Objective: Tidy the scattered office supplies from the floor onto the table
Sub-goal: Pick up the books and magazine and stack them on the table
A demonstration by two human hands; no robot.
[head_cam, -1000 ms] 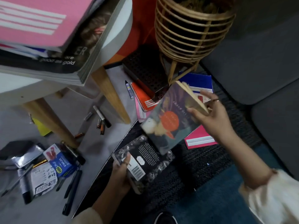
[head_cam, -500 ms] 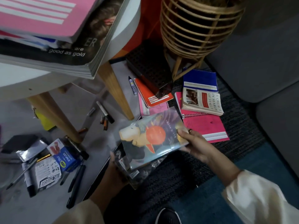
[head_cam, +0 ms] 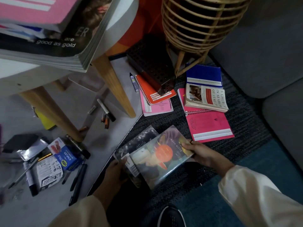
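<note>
A book with an orange circle on its cover point(head_cam: 161, 155) lies on top of a black patterned book point(head_cam: 136, 143), low over the dark rug. My right hand point(head_cam: 202, 154) grips the orange-circle book at its right edge. My left hand point(head_cam: 117, 169) holds the black book from below at the left. More supplies lie on the floor: a white paperback point(head_cam: 206, 99), blue point(head_cam: 204, 74), pink point(head_cam: 209, 125) and orange point(head_cam: 152, 90) spiral notebooks, markers point(head_cam: 106, 109) and a blue stapler box point(head_cam: 66, 158). The white round table point(head_cam: 118, 28) carries stacked magazines.
A wicker stand point(head_cam: 201, 25) rises behind the notebooks, beside a black perforated box point(head_cam: 150, 63). Wooden table legs point(head_cam: 113, 86) stand left of the notebooks. A grey sofa point(head_cam: 270, 54) fills the right. Pens and small packets point(head_cam: 47, 176) are scattered at lower left. My shoe point(head_cam: 172, 217) is at the bottom.
My right hand brought the orange-circle book down from near the wicker stand and laid it onto the black book in my left hand. The white paperback beneath it is now uncovered.
</note>
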